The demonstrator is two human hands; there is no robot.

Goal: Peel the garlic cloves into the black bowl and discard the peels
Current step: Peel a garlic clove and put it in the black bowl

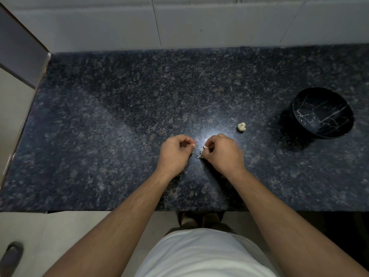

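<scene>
Both hands low over dark counter (99, 126), left hand (175, 151) and right hand (221, 152) near each other, narrow gap between them. Garlic bulb (241, 127) just beyond-right of right hand. Black bowl (322, 112) well apart further right. Open counter left of left hand, and beyond to the tiled wall (199, 23).

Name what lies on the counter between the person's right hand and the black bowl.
A garlic piece lies between the right hand and black bowl, seen in the head view.
</scene>
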